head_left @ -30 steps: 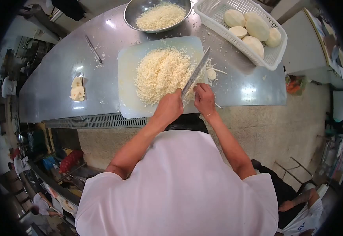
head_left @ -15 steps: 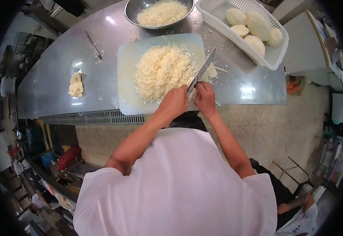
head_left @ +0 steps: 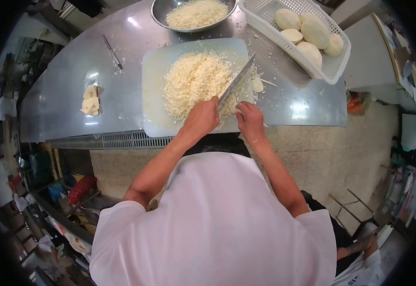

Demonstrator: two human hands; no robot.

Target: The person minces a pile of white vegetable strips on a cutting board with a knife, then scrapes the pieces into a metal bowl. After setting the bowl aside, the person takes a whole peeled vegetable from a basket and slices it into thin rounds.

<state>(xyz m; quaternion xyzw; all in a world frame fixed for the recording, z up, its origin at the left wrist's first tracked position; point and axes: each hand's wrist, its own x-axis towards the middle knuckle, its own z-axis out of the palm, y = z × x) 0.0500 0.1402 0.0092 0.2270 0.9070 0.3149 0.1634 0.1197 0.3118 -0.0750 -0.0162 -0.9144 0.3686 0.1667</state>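
Observation:
My left hand point(head_left: 203, 116) grips a kitchen knife point(head_left: 236, 81) by its handle, which the fingers hide. The blade points up and right over the right side of a pale cutting board point(head_left: 152, 102). A large heap of finely chopped, cream-white vegetable point(head_left: 196, 83) covers the board's middle, left of the blade. My right hand point(head_left: 251, 121) is at the board's lower right edge, fingers curled and thumb close to the fingertips. Small pale bits lie at those fingertips; whatever they pinch is too small to make out. A flat slice point(head_left: 257, 86) and thin strips lie right of the board.
Behind the board stands a metal bowl point(head_left: 158, 18) of chopped pieces. A white plastic basket point(head_left: 334, 71) at the back right holds several peeled, pale round vegetables point(head_left: 315, 33). A pen point(head_left: 112, 51) and trimmed pieces point(head_left: 91, 106) lie on the metal table point(head_left: 60, 100) to the left.
My left hand has moved left with the knife, opening a gap between the blade and my right hand. My right hand has shifted slightly and stays at the board's edge.

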